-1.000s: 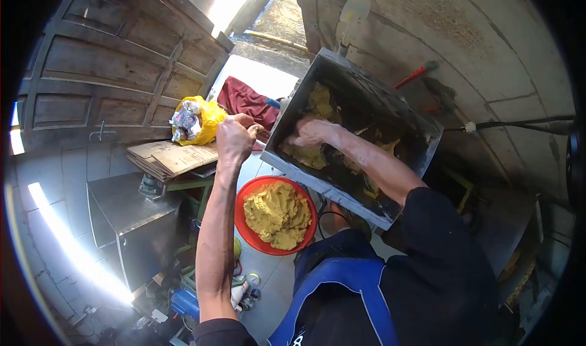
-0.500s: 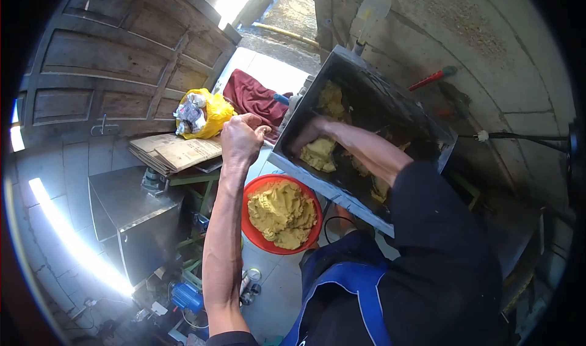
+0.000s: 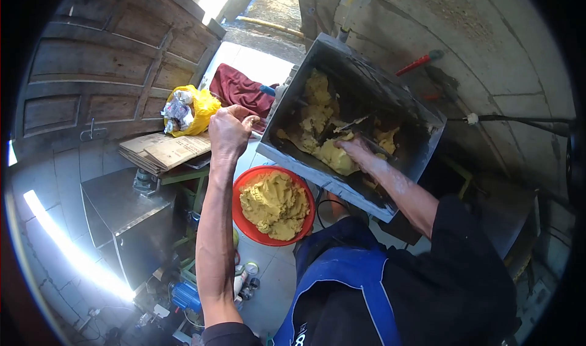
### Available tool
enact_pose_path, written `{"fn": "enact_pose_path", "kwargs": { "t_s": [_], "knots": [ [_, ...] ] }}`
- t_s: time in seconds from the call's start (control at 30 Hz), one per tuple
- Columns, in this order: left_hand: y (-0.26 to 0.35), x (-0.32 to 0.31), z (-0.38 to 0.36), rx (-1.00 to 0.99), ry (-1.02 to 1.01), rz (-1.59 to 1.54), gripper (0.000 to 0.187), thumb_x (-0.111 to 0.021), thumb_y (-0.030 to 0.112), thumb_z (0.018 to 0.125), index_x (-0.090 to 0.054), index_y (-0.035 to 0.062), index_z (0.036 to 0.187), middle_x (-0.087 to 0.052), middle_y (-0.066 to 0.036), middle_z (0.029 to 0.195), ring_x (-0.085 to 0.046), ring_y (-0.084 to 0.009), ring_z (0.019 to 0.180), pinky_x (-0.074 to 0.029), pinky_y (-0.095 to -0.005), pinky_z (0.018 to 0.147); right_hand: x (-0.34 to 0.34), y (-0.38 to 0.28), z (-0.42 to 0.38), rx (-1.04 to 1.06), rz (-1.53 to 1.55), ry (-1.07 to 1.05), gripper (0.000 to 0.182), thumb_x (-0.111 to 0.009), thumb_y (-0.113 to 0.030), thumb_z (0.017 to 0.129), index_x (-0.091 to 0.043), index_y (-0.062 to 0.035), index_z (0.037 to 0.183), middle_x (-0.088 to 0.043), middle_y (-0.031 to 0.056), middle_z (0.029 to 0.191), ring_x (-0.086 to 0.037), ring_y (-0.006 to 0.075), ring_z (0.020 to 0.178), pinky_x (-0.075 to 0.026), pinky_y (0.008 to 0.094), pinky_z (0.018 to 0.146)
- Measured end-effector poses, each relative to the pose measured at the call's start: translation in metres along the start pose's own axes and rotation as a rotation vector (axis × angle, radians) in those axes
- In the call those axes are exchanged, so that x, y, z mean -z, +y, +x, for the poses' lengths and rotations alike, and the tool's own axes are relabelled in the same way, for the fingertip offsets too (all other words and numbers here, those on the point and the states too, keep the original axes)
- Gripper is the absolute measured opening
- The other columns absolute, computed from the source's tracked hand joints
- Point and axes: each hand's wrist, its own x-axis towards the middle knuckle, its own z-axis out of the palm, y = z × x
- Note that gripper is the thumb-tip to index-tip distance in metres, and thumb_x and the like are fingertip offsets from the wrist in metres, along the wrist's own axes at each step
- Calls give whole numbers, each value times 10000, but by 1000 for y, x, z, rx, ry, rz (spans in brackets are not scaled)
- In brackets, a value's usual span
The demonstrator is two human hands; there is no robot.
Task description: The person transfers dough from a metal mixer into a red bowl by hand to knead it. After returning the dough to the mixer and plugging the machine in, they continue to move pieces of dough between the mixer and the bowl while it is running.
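Inside a deep metal mixer trough [image 3: 323, 184], yellow dough [image 3: 317, 111] lies in torn lumps along the floor and walls. My right hand [image 3: 357, 152] reaches in over the trough's near side, its fingers curled round a dough lump [image 3: 336, 158]. Part of those fingers is hidden by the dough. My left hand [image 3: 229, 129] hovers outside the trough's left corner, closed, with dough stuck to the thumb; nothing shows in it. Below, between my forearms, a red basin [image 3: 238, 221] on the floor holds a big mound of similar dough [image 3: 276, 204].
Flattened cardboard [image 3: 168, 150] and a yellow plastic bag [image 3: 204, 109] lie at the left, beside a maroon cloth [image 3: 241, 92]. A metal cabinet [image 3: 128, 205] and a blue motor [image 3: 186, 296] stand lower left. A red-handled tool [image 3: 418, 64] and a cable [image 3: 519, 119] are at the right.
My right hand has shifted from the trough's left end towards its middle, onto a dough lump. More dough shows at the left end. My left hand stays closed outside.
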Motion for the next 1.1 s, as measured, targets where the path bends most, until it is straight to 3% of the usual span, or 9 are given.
{"fn": "enact_pose_path", "kwargs": {
  "t_s": [0.13,0.2,0.23,0.47,0.63,0.8,0.83,0.87,1.1],
  "knots": [
    [2,1,3,-13,13,-5,98,-814,132,816,-800,59,880,-771,-123,830,-748,-209,743,-573,-350,715,-19,6,36,9,-71,-12,1078,-813,-697,669,-543,19,1428,-394,271,1555,-284,359,1508,-262,392,1226],
    [5,1,0,37,1,19,96,-812,137,824,-803,63,886,-771,-123,828,-747,-202,740,-571,-348,704,-14,-5,50,-40,-284,-363,1303,-825,-714,644,-287,35,1564,-273,256,1624,-237,333,1525,-240,417,1224],
    [-2,-1,2,-58,29,44,108,-814,147,829,-802,56,886,-770,-121,821,-745,-200,737,-570,-348,693,-7,-27,37,-23,-296,-482,1068,-793,-736,669,-560,-26,1432,-416,203,1571,-356,330,1472,-305,427,1187],
    [-14,-3,8,-37,29,65,212,-852,224,797,-797,38,882,-767,-128,813,-743,-224,730,-565,-366,682,4,-22,47,-229,-433,-537,973,-831,-639,657,-609,-28,1381,-510,205,1494,-508,338,1349,-428,470,1082],
    [-27,-5,15,-153,18,157,249,-844,213,826,-788,3,948,-766,-151,828,-723,-195,682,-563,-335,627,61,-54,-12,118,-829,-299,890,-783,-633,641,-681,-22,1280,-659,230,1293,-620,334,1207,-484,387,1027],
    [-38,-11,29,-296,7,473,354,-803,408,829,-806,79,961,-746,-173,808,-733,-276,741,-566,-400,723,99,-88,-101,321,-148,-367,683,-891,-222,724,-604,21,1294,-724,68,1113,-669,124,988,-522,293,925],
    [-34,-7,21,-299,-4,333,272,-751,278,817,-778,7,825,-733,-247,905,-738,-367,876,-591,-440,785,95,-104,-128,349,-151,-369,668,-887,-214,728,-604,14,1289,-721,59,1122,-668,118,990,-527,295,916],
    [-34,-7,24,-270,-47,415,378,-817,406,829,-796,53,963,-743,-157,780,-731,-247,719,-570,-375,722,86,-111,-151,376,-134,-385,682,-886,-212,733,-589,19,1301,-710,72,1154,-672,140,1016,-529,311,936],
    [-21,6,9,-346,-73,334,400,-818,382,815,-777,4,940,-749,-191,973,-736,-310,923,-578,-404,815,-93,-49,-214,730,-447,-344,708,-918,-275,689,-608,-10,1268,-687,120,1178,-672,212,1082,-532,350,956]
  ]
}}
